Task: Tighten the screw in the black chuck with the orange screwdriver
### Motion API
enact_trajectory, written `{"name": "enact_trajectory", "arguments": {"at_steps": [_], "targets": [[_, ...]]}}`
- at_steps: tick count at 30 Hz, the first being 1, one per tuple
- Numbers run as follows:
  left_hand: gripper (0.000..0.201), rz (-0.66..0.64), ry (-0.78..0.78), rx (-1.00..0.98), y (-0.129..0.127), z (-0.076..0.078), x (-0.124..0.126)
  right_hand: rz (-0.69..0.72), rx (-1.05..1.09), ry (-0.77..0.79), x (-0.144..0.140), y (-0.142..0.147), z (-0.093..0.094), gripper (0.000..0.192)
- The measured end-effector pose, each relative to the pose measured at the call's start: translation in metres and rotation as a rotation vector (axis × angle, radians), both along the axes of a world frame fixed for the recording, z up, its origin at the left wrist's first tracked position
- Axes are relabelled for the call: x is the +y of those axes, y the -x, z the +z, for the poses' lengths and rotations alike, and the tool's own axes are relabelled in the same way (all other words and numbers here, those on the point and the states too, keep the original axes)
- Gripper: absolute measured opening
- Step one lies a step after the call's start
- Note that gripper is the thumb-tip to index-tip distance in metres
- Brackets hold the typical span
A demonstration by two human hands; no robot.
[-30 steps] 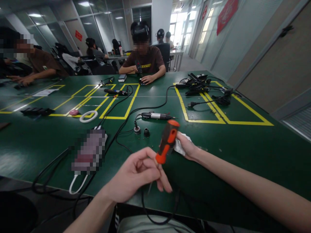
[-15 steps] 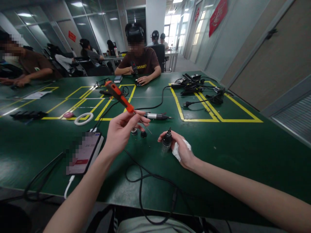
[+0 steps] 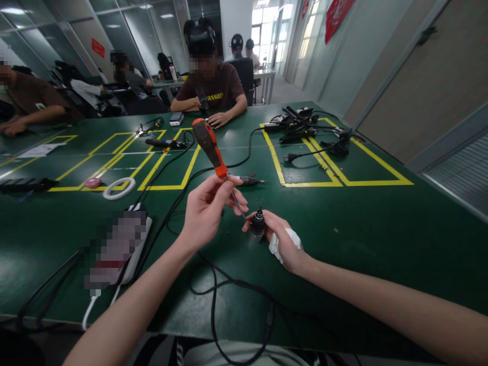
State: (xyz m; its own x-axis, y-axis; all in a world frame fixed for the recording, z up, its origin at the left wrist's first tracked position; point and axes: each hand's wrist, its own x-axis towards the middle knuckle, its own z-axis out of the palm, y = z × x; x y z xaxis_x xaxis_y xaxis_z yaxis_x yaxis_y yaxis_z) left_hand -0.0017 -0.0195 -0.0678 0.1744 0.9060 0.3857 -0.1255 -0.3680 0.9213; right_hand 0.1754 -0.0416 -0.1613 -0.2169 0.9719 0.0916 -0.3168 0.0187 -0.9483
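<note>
Glossy orange plastic screwdriver handle point(image 3: 208, 146); smooth, slightly shiny green table point(image 3: 381, 223).

a shared electronics workshop inside an office building. a long green tabletop point(image 3: 381, 223) carries yellow taped work zones point(image 3: 339, 173), cables point(image 3: 305, 127) and a soldering iron point(image 3: 163, 143). other people point(image 3: 208, 81) sit working before glass partitions point(image 3: 133, 30).

Our forearms are bare, no sleeves, watch or rings on our left hand point(image 3: 206, 211) or right hand point(image 3: 284, 241).
</note>
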Motion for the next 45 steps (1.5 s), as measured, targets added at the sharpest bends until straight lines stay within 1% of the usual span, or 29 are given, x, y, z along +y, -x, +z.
{"name": "enact_trajectory", "arguments": {"at_steps": [4,7,10,17,24,29,33,37,41,43,45], "targets": [[0.034,-0.036,-0.013,-0.019,-0.006,-0.005,-0.002,0.014,0.007,0.017,0.001,0.0,-0.002,0.04],[0.03,-0.04,-0.019,-0.055,-0.006,-0.01,-0.004,0.02,0.01,0.021,0.001,-0.001,-0.003,0.04],[0.028,-0.048,-0.03,-0.076,-0.006,-0.012,-0.006,0.018,0.008,0.02,0.001,-0.001,-0.004,0.041],[0.026,-0.07,-0.029,-0.02,-0.007,-0.016,-0.006,0.04,0.001,0.027,0.001,-0.001,-0.003,0.041],[0.025,-0.075,-0.043,-0.008,-0.006,-0.019,-0.004,0.047,-0.005,0.007,0.001,-0.001,-0.003,0.041],[0.028,-0.058,-0.037,-0.002,-0.006,-0.018,-0.004,0.05,0.018,0.012,0.002,-0.001,-0.008,0.041],[0.03,-0.033,-0.029,-0.002,-0.004,-0.017,-0.004,0.044,0.004,0.002,0.002,-0.001,-0.007,0.042],[0.029,-0.008,-0.037,0.018,-0.004,-0.02,-0.004,0.041,0.009,0.012,0.003,0.0,-0.005,0.04],[0.021,0.008,-0.075,0.047,-0.004,-0.02,-0.005,0.042,-0.008,0.014,0.003,0.0,-0.004,0.04],[0.015,0.045,-0.141,0.098,-0.003,-0.017,-0.004,0.044,-0.025,0.007,0.002,-0.001,-0.004,0.041],[0.01,0.091,-0.241,0.193,-0.002,-0.012,-0.002,0.045,-0.026,-0.002,0.002,-0.001,-0.003,0.041]]}}
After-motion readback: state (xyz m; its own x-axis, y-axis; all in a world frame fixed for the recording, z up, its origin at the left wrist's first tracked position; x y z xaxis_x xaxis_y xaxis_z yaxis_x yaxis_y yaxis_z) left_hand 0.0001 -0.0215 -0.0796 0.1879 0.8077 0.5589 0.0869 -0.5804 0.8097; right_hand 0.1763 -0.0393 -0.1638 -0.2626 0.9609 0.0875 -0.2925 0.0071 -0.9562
